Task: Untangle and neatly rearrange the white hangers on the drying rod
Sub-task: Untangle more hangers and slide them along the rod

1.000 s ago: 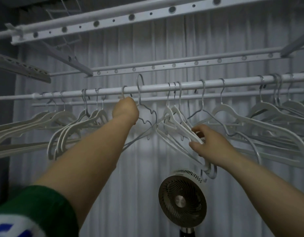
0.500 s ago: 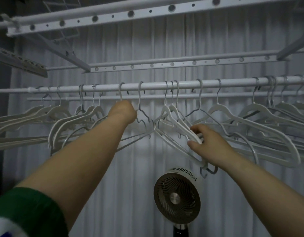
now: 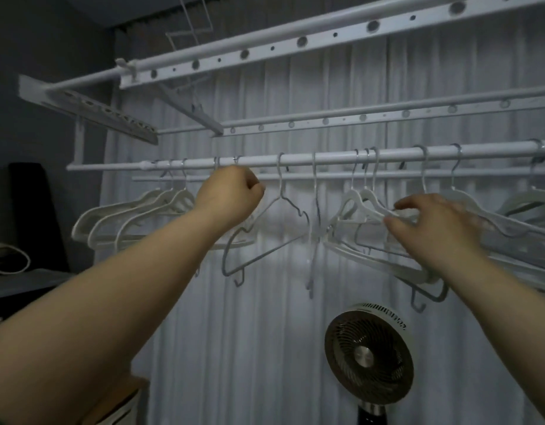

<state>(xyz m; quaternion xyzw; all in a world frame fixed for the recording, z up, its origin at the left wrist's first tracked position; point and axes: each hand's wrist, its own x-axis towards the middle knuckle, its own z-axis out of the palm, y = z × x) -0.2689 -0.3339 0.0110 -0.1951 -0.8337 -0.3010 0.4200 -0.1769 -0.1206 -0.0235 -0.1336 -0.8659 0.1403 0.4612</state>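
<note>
Hangers (image 3: 369, 204) hang bunched on rod (image 3: 326, 157). Left hand (image 3: 231, 194) fisted just under rod, seemingly round hanger neck. Right hand (image 3: 430, 222) fingers spread, pinching shoulder of tangled cluster. Advice: lift one hook clear, slide sideways, keep neighbours steady, space evenly.

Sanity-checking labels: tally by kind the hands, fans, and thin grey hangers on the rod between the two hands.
Hands: 2 (left hand, right hand)
Pedestal fan: 1
Thin grey hangers: 2
Total: 5
</note>
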